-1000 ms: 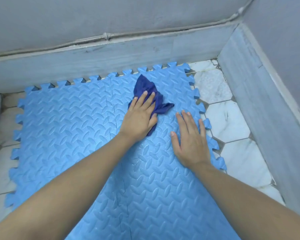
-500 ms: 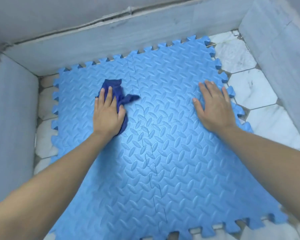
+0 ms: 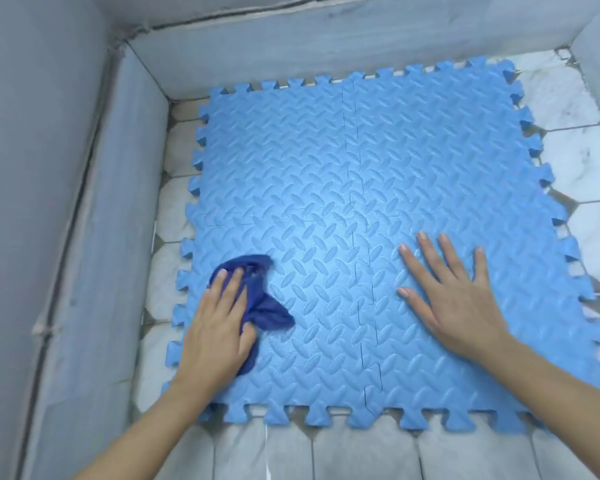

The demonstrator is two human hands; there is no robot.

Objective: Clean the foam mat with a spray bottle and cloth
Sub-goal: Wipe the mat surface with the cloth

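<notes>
A light blue foam mat point(image 3: 361, 188) of interlocking tiles lies flat on the tiled floor. My left hand point(image 3: 215, 327) presses a dark blue cloth point(image 3: 267, 313) onto the mat near its front left corner, with part of the cloth hidden under the palm. My right hand point(image 3: 454, 299) lies flat on the mat's right half, fingers spread, holding nothing. No spray bottle is in view.
Grey walls with a marble skirting point(image 3: 94, 237) close in on the left, back and right. White marble floor tiles point(image 3: 582, 161) show around the mat, widest at the right and along the front edge.
My left hand has swept the cloth from the far right part of the mat across to the near left. The view has pulled back, showing the mat's front edge. My right hand stays flat.
</notes>
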